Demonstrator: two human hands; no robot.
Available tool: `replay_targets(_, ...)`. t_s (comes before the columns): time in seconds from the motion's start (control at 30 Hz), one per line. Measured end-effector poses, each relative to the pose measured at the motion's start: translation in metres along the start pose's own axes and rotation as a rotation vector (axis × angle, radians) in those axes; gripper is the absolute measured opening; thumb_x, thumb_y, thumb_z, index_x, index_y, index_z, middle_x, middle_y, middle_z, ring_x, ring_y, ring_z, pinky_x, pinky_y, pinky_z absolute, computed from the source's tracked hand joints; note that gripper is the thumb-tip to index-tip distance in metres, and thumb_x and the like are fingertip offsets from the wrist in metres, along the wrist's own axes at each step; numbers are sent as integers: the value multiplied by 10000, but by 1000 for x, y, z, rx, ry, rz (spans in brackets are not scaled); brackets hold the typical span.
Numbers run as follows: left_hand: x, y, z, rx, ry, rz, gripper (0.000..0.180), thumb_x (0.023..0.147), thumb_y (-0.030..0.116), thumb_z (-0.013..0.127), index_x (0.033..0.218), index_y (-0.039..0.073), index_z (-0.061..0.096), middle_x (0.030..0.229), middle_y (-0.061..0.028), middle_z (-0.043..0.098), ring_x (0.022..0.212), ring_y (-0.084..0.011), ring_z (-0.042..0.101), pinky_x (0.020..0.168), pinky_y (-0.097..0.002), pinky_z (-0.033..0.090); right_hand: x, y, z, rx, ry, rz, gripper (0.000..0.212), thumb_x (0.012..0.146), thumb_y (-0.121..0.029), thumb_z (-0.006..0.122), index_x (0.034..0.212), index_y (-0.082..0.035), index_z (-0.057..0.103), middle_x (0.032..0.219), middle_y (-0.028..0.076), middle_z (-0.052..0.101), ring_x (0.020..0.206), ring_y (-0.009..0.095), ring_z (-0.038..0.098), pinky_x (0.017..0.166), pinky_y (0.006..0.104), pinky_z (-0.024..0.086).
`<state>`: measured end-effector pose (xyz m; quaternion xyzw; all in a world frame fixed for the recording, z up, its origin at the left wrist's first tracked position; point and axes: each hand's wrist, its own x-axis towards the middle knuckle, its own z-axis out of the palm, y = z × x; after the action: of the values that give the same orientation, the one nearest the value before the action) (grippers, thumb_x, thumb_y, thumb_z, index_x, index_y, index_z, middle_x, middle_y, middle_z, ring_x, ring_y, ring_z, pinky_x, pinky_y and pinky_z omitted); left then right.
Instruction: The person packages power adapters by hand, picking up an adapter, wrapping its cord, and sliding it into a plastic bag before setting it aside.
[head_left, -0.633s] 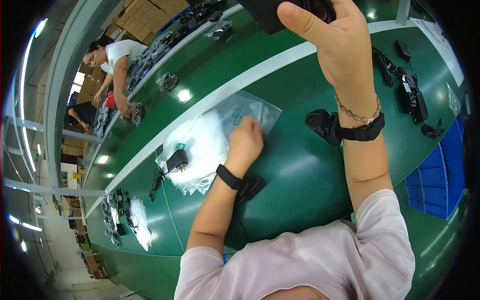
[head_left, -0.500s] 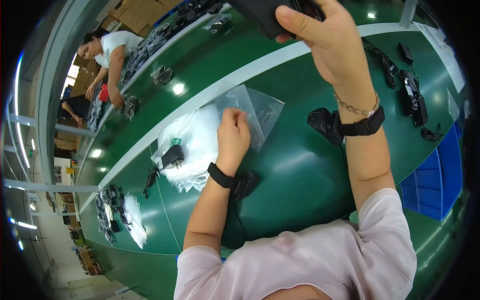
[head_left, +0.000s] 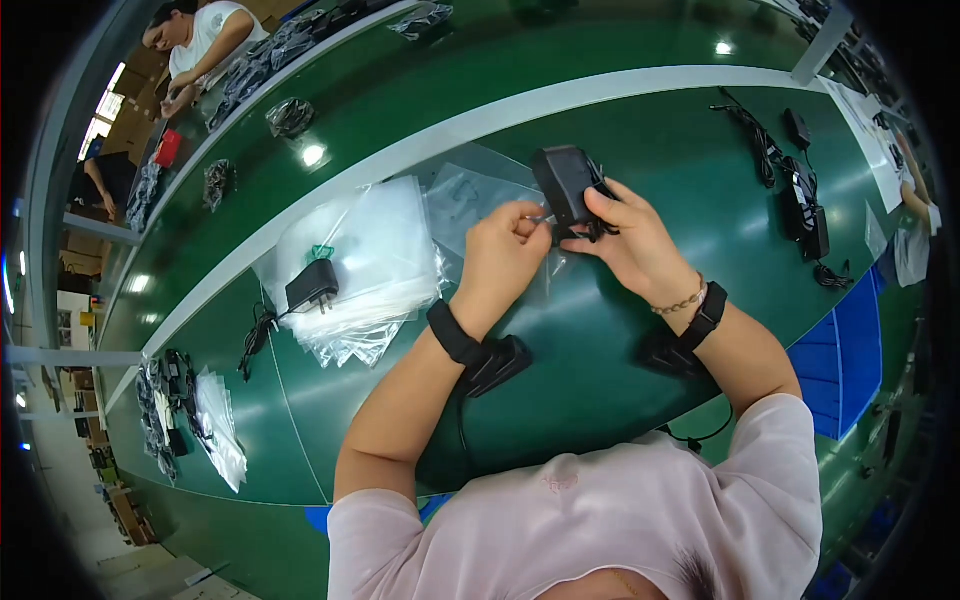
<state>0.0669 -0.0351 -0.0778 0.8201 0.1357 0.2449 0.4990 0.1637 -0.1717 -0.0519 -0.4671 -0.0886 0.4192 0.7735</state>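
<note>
Lowered since earlier, the bare right hand (head_left: 640,247) closes its fingers round a boxy black plastic adapter (head_left: 564,184); the bare left hand (head_left: 503,253) pinches a transparent flat plastic bag (head_left: 482,188).

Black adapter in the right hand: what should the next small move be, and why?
Perhaps bring the black adapter toward the clear bag: the right hand holds it outside the bag, close to the left hand, which is at the bag.

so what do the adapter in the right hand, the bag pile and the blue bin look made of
Adapter: likely hard plastic, by its crisp edges and low black sheen. Bag pile: thin clear plastic film, see-through with glossy creases. Blue bin: probably moulded plastic, from its even colour, though painted metal is possible.
</note>
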Motion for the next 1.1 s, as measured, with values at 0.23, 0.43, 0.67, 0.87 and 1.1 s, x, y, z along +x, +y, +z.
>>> replay_targets(0.23, 13, 17, -29, -527, 160, -231, 98, 814, 51, 578, 889, 7, 532, 697, -37, 585, 605, -83, 564, 545, -229, 467, -15, 6, 9, -414, -63, -213, 442, 796, -117, 639, 1181, 5, 460, 1019, 88, 574, 905, 171, 556, 784, 348, 470)
replay_targets(0.43, 12, 34, -39, -411, 111, -153, 67, 821, 44, 571, 843, 17, 514, 703, -31, 570, 630, -91, 568, 550, -231, 464, -27, 5, 17, -1282, -180, -702, 554, 726, -84, 684, 1211, 23, 439, 1018, 123, 577, 848, 179, 572, 748, 325, 475)
replay_targets(0.67, -4, 53, -31, -2, -64, 210, 65, 820, 30, 569, 851, 14, 514, 704, -78, 578, 624, -159, 577, 567, -272, 462, -5, -11, 34, -1004, -157, -463, 535, 723, -116, 696, 1180, 22, 455, 988, 108, 579, 832, 177, 565, 714, 292, 470)
replay_targets(0.87, -5, 56, -39, -85, -2, 251, 100, 834, -1, 568, 906, 25, 505, 781, -19, 558, 646, -67, 518, 586, -197, 437, 9, -22, 48, 13, -164, -85, 450, 756, -127, 684, 1140, -10, 480, 914, 61, 577, 800, 163, 561, 684, 298, 474)
replay_targets(1.1, -11, 84, -45, -309, 145, 286, 83, 814, -13, 578, 873, 20, 530, 751, -45, 596, 642, -97, 571, 569, -218, 454, 4, -18, 59, -864, -94, -1169, 456, 705, -34, 691, 1122, -37, 508, 920, 84, 563, 777, 206, 576, 683, 307, 486)
